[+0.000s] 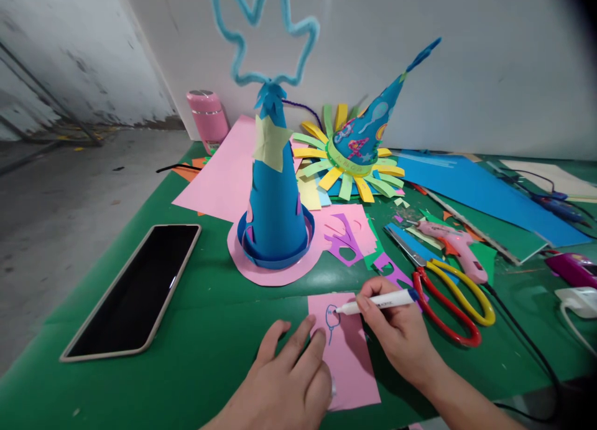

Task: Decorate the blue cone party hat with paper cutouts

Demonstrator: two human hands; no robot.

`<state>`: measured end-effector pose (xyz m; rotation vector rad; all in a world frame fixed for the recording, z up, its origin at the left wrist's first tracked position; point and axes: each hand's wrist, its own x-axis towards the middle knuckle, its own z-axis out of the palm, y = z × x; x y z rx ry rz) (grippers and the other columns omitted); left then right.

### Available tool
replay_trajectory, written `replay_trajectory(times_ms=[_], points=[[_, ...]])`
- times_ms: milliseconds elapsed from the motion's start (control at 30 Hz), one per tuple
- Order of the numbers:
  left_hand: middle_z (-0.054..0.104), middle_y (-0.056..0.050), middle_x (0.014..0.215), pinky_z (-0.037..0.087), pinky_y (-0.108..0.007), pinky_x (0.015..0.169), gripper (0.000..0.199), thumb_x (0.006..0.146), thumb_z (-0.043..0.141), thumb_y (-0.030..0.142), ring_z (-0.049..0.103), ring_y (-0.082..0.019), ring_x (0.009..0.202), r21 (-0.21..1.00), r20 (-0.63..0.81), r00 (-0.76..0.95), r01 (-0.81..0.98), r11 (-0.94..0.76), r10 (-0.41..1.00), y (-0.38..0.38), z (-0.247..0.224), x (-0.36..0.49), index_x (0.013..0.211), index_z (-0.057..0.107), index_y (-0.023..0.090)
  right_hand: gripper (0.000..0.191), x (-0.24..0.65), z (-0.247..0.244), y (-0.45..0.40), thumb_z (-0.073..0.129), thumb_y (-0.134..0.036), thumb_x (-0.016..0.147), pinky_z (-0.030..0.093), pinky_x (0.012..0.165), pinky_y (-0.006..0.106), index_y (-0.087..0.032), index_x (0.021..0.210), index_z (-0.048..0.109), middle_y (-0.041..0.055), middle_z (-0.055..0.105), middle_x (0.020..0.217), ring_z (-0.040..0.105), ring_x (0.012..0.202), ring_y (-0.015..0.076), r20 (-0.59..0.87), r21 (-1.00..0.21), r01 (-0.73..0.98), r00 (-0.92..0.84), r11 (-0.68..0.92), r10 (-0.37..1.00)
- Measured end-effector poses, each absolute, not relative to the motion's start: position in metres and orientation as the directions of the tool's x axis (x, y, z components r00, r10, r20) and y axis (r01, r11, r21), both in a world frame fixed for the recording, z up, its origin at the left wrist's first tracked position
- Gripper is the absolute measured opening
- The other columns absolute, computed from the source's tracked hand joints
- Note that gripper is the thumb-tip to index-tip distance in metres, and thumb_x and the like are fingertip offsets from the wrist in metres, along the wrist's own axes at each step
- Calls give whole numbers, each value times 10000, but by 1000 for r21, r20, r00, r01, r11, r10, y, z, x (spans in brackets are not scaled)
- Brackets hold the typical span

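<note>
A pink sheet of paper (352,371) lies on the green table with a small balloon outline and string drawn in blue near its top. My right hand (396,330) grips a white marker (382,302) with a blue end, its tip touching the paper inside the balloon, beside a small letter. The fingers of my left hand (293,374) are spread, resting on the paper's left edge and the table. Part of a small white object (333,386) shows by my left hand; the rest is hidden.
A blue cone hat (275,212) stands beyond the paper. A phone (135,293) lies left. Scissors (450,299), a pink glue gun (454,243) and paper scraps are right. Behind are a second cone hat (368,131) and a pink bottle (208,120).
</note>
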<state>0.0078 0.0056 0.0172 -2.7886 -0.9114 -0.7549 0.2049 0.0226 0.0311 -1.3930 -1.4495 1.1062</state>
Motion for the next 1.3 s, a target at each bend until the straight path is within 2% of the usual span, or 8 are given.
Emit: replay_trajectory(times_ms=[733,1067,1300], points=[[684,-64,978,182,-415,966,150,826,487,224,562,-241,1027,50,510,687,577,-815,518,4,14,7,707,562,173,147,204,34,22,463,-309,871,326,429,228,-217,757,465,-63,428,515,406,441,108,12,-955,296,-54,28,998],[676,-68,1017,199,-429,952,136,836,500,235,552,-254,1051,48,451,708,589,-807,544,2,18,8,739,569,170,145,204,34,23,475,-303,865,313,425,227,-212,752,473,-62,435,506,396,437,104,13,-949,313,-50,28,999],[674,-66,1009,194,-430,957,128,832,503,241,550,-254,1049,46,437,719,581,-812,540,2,20,7,747,568,172,145,203,35,23,477,-318,863,337,435,232,-216,761,473,-42,498,544,427,450,111,2,-948,317,-48,18,999]])
